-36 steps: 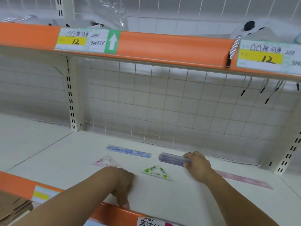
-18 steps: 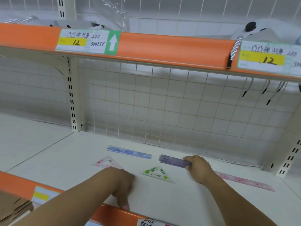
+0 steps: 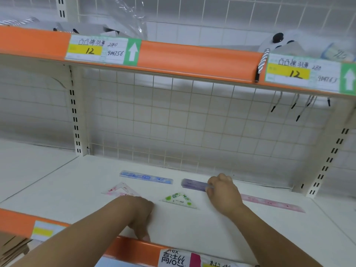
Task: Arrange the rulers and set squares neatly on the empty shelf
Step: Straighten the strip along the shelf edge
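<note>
On the white shelf [image 3: 192, 228] lie a blue ruler [image 3: 145, 177] toward the back, a pink set square [image 3: 121, 190] at the left and a green set square [image 3: 178, 200] in the middle. My right hand [image 3: 223, 191] grips the right end of a purple ruler [image 3: 193, 184], which sits in line with the blue one. A pink ruler [image 3: 273, 203] lies to the right, partly hidden behind my right wrist. My left hand [image 3: 141, 218] rests bent at the shelf's front edge, fingertips pointing down, holding nothing.
A wire grid [image 3: 192, 122] closes the back of the shelf. An orange-edged upper shelf [image 3: 192, 60] with price labels hangs overhead. Slotted uprights [image 3: 75, 116] stand at the left and at the right. Cardboard [image 3: 11, 249] shows at the lower left.
My right hand has shifted the purple ruler slightly back and to the right, bringing it closer to the line of the blue ruler. My left hand has stayed put.
</note>
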Demonstrator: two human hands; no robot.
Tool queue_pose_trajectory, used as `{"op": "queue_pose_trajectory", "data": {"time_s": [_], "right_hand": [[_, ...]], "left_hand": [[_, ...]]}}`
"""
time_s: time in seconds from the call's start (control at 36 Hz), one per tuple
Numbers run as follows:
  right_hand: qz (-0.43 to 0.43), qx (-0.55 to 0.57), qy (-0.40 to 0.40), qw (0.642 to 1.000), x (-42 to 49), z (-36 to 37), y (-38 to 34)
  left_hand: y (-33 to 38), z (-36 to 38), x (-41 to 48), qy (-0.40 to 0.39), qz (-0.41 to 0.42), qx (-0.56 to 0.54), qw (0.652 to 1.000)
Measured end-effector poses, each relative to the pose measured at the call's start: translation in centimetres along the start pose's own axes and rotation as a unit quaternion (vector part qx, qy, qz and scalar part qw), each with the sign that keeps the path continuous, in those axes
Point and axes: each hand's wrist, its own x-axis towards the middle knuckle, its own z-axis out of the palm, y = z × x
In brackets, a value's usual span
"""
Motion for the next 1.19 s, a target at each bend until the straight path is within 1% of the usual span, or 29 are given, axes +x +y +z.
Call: {"op": "queue_pose_trajectory", "data": {"time_s": [0.11,0.22,0.33,0.42,0.67,0.89,1.19], "right_hand": [[-0.001,-0.013,-0.002,1.0,-1.4,-0.5,-0.8],[0.004,-0.013,-0.013,1.0,-3.0,-1.2,-1.6],[0.023,-0.019,-0.046,0.998,-4.6,-2.3,-2.3],[0.033,-0.02,-0.059,0.997,-5.7,-2.9,-2.7],[0.07,-0.043,-0.064,0.995,-8.6,-4.4,-2.5],[0.109,-0.051,-0.059,0.991,-11.1,-5.8,-1.3],[0.137,-0.048,-0.05,0.988,-13.7,-8.1,3.0]], "left_hand": [[0.0,0.0,-0.4,0.025,0.02,-0.014,0.999],[-0.1,0.3,-0.3,0.107,0.047,-0.065,0.991],[0.5,0.5,-0.2,0.214,0.016,-0.002,0.977],[1.0,0.7,0.0,0.265,0.006,0.008,0.964],[2.3,0.9,0.0,0.303,0.042,0.021,0.952],[3.5,0.5,-0.5,0.287,0.062,0.031,0.955],[9.2,-0.5,-1.1,0.299,0.113,0.058,0.946]]}}
